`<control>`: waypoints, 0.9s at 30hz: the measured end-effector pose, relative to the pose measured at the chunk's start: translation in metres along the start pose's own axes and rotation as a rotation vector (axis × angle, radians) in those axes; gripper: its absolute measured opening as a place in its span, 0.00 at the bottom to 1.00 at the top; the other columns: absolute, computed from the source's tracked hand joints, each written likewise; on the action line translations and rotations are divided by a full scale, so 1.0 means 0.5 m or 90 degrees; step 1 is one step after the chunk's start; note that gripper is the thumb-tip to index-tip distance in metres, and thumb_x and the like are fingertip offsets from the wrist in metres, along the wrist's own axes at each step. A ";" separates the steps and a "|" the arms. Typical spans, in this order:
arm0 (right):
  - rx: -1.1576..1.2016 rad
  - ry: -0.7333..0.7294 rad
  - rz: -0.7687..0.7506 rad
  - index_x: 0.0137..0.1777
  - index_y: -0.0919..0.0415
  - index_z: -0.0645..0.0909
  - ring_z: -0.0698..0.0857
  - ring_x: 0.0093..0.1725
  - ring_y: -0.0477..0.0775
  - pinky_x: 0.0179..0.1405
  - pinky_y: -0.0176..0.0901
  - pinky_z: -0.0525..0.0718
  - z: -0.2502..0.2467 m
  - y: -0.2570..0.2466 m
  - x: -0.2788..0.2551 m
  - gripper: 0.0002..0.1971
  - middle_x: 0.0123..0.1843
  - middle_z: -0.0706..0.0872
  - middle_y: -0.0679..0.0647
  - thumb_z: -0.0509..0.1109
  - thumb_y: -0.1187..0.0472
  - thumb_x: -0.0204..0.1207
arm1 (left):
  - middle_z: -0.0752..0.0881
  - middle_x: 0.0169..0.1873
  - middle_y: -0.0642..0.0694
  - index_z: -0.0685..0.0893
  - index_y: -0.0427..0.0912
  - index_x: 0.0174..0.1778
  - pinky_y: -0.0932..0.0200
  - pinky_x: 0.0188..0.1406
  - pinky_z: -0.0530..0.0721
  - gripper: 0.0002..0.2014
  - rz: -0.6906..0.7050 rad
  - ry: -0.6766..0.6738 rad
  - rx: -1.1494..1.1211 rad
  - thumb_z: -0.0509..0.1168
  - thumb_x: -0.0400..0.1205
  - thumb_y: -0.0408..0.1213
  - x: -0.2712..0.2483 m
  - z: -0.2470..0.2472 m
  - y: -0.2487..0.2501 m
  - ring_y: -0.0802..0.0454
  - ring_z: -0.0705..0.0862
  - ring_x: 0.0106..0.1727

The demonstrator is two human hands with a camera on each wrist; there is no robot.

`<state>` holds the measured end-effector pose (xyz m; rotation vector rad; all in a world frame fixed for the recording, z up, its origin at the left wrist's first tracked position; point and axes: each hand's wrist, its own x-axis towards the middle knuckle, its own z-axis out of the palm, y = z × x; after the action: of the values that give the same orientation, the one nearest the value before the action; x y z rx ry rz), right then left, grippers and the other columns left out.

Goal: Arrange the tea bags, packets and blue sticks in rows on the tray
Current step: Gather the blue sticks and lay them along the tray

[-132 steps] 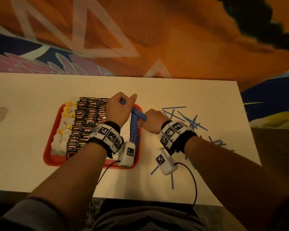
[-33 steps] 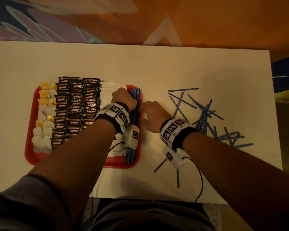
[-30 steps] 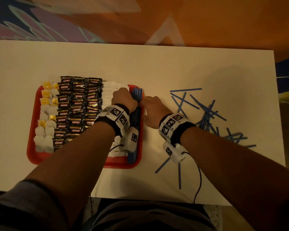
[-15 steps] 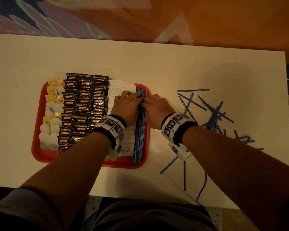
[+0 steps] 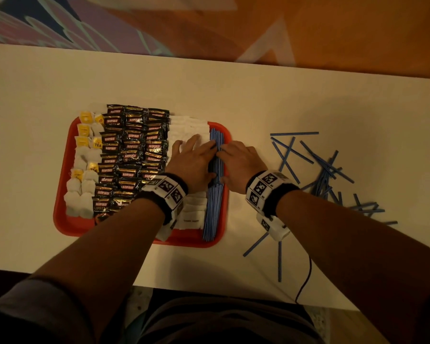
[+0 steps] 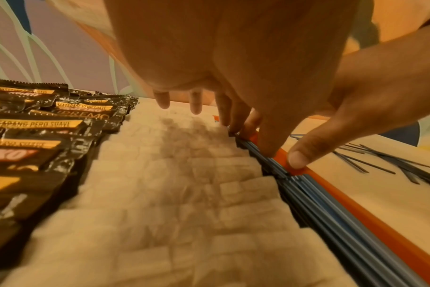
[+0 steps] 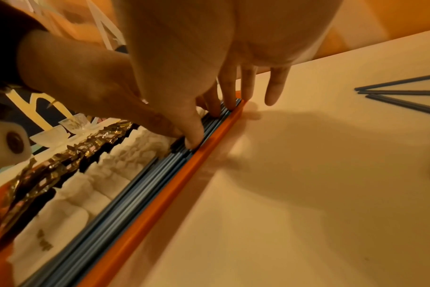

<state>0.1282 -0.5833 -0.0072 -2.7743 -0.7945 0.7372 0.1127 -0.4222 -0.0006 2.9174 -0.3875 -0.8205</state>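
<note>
Nearest the person, two loose thin blue plastic sticks (image 5: 279, 260) lie on the white table (image 5: 233, 90) just beside the right wrist. Past them sits the flat red plastic tray (image 5: 60, 219), already filled in columns: white tea bags with yellow tags (image 5: 81, 187) on the left, black foil coffee packets (image 5: 132, 150), white paper sachets (image 5: 189, 127), and, hard against the right rim, the row of blue sticks (image 5: 212, 214).

That row runs near-to-far, its long axis parallel to the rim, and both hands meet over its middle. The left hand (image 5: 192, 161) lies flat across the white sachets, fingers straight, their tips pressing the row's inner edge. The right hand (image 5: 238, 162) comes from outside the tray, fingers straight on top of the sticks and thumb down at the rim. Neither hand grasps anything; both are released and pressing, seemingly squaring the bundle, though the fingertips blur in the left wrist view.

Farther right, well apart from the tray, the scattered pile of blue sticks (image 5: 328, 170) lies crossed at all angles. It is on the right hand's side, so that hand is the nearer for the next pickup, and each stick would need turning to match the row's near-to-far line.
</note>
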 end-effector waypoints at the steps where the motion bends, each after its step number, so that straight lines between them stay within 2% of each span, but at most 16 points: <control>1: 0.010 0.010 0.000 0.79 0.56 0.67 0.60 0.81 0.55 0.78 0.54 0.59 0.000 0.000 -0.001 0.35 0.82 0.65 0.53 0.73 0.47 0.75 | 0.51 0.88 0.54 0.55 0.52 0.87 0.33 0.83 0.45 0.38 0.000 0.003 -0.004 0.63 0.84 0.56 -0.001 0.001 -0.001 0.43 0.46 0.88; 6: 0.028 0.063 -0.006 0.73 0.55 0.72 0.68 0.72 0.55 0.72 0.51 0.66 0.003 -0.007 -0.032 0.29 0.72 0.73 0.52 0.73 0.46 0.74 | 0.49 0.88 0.51 0.54 0.51 0.87 0.33 0.83 0.43 0.47 0.042 0.011 0.026 0.67 0.76 0.65 -0.023 0.021 -0.013 0.43 0.43 0.87; 8: 0.031 0.052 -0.016 0.68 0.54 0.75 0.70 0.68 0.55 0.69 0.50 0.68 0.017 -0.017 -0.046 0.25 0.66 0.75 0.51 0.73 0.46 0.74 | 0.47 0.88 0.50 0.52 0.51 0.87 0.33 0.83 0.42 0.49 0.042 -0.001 0.044 0.69 0.75 0.64 -0.034 0.029 -0.012 0.43 0.43 0.87; 10: 0.042 0.027 -0.029 0.64 0.53 0.78 0.71 0.66 0.54 0.67 0.49 0.69 0.032 -0.029 -0.051 0.19 0.63 0.78 0.49 0.73 0.49 0.76 | 0.50 0.88 0.48 0.54 0.51 0.87 0.34 0.84 0.45 0.47 0.021 0.021 0.018 0.71 0.76 0.59 -0.042 0.032 -0.008 0.43 0.45 0.87; 13: 0.071 0.019 -0.029 0.60 0.54 0.82 0.73 0.64 0.52 0.63 0.45 0.71 0.049 -0.037 -0.050 0.13 0.59 0.83 0.48 0.72 0.53 0.78 | 0.58 0.86 0.45 0.62 0.48 0.84 0.35 0.83 0.50 0.41 0.005 0.083 -0.026 0.72 0.78 0.52 -0.058 0.034 -0.004 0.41 0.52 0.86; 17: 0.110 0.066 -0.026 0.58 0.55 0.83 0.75 0.61 0.53 0.61 0.45 0.74 0.056 -0.037 -0.068 0.12 0.56 0.84 0.50 0.72 0.53 0.77 | 0.70 0.78 0.43 0.74 0.45 0.76 0.39 0.78 0.56 0.32 0.037 0.138 -0.031 0.72 0.77 0.52 -0.092 0.049 -0.011 0.41 0.63 0.80; 19: 0.100 0.071 -0.045 0.56 0.55 0.84 0.75 0.61 0.54 0.62 0.48 0.75 0.060 -0.040 -0.084 0.11 0.55 0.84 0.50 0.73 0.53 0.76 | 0.73 0.75 0.44 0.77 0.46 0.72 0.40 0.77 0.57 0.31 0.074 0.135 -0.021 0.72 0.76 0.56 -0.113 0.060 -0.004 0.42 0.66 0.78; 22: 0.047 0.029 -0.063 0.58 0.52 0.85 0.75 0.63 0.54 0.63 0.48 0.75 0.070 -0.050 -0.098 0.11 0.58 0.84 0.48 0.71 0.54 0.77 | 0.73 0.75 0.47 0.77 0.48 0.72 0.41 0.79 0.54 0.30 0.099 0.087 0.001 0.72 0.76 0.57 -0.140 0.086 0.024 0.45 0.65 0.79; 25: 0.032 0.020 -0.062 0.58 0.52 0.85 0.75 0.63 0.55 0.63 0.48 0.75 0.076 -0.057 -0.109 0.10 0.59 0.84 0.49 0.68 0.57 0.79 | 0.72 0.76 0.47 0.77 0.49 0.73 0.42 0.80 0.54 0.28 0.066 0.078 0.015 0.70 0.78 0.55 -0.157 0.112 0.045 0.45 0.64 0.80; 27: 0.049 0.033 -0.061 0.60 0.52 0.85 0.75 0.63 0.55 0.62 0.47 0.74 0.075 -0.058 -0.122 0.12 0.59 0.84 0.49 0.67 0.59 0.80 | 0.74 0.74 0.46 0.79 0.49 0.71 0.41 0.78 0.56 0.26 0.042 0.093 0.005 0.70 0.79 0.54 -0.169 0.118 0.052 0.44 0.66 0.78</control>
<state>0.0514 -0.5907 -0.0064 -2.6558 -0.8629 0.6622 0.0065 -0.4258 -0.0044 2.9296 -0.4723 -0.5941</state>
